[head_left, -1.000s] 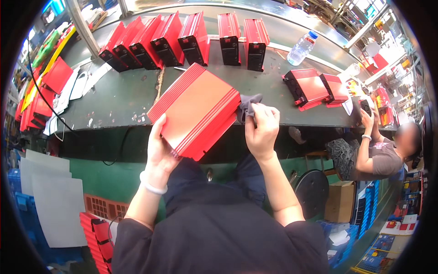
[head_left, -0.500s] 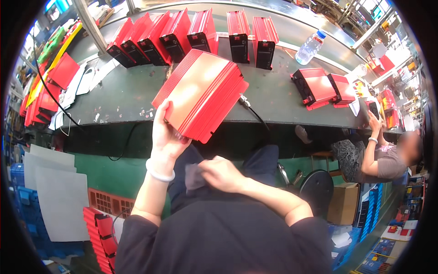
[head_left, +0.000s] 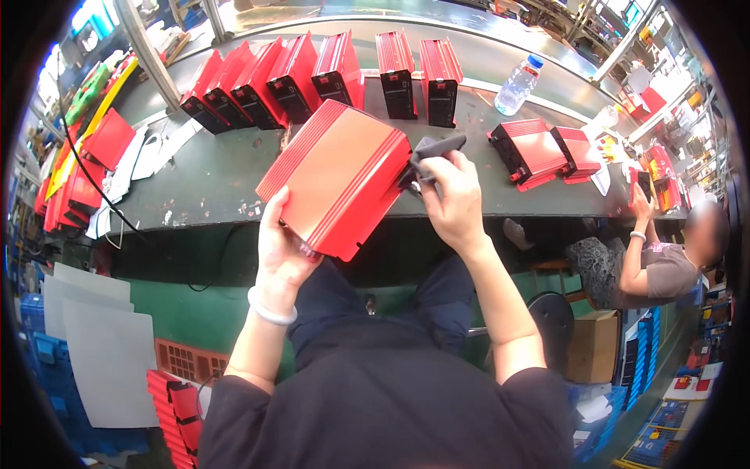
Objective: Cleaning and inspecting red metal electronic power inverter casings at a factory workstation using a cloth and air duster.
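My left hand [head_left: 287, 254] grips a red metal box [head_left: 336, 168] with ribbed sides by its near left end, holding it tilted over the front edge of the bench. My right hand [head_left: 455, 199] pinches a dark grey cloth [head_left: 433, 152] against or close beside the box's far right end. That end of the box is partly covered by the cloth. Beyond it, several similar red boxes with black end panels, such as this one [head_left: 334, 69], stand upright in a row.
A green-topped bench [head_left: 195, 184] stretches across in front of me. Two red boxes [head_left: 531, 147] lie at the right, near a water bottle [head_left: 519, 84]. A co-worker [head_left: 664, 262] sits at the far right. Grey sheets [head_left: 109, 359] and stacked red parts [head_left: 173, 410] stand at lower left.
My right hand has gone from my lap up to the far right end of the box, carrying the cloth. The box stays in my left hand, nearly in the same place.
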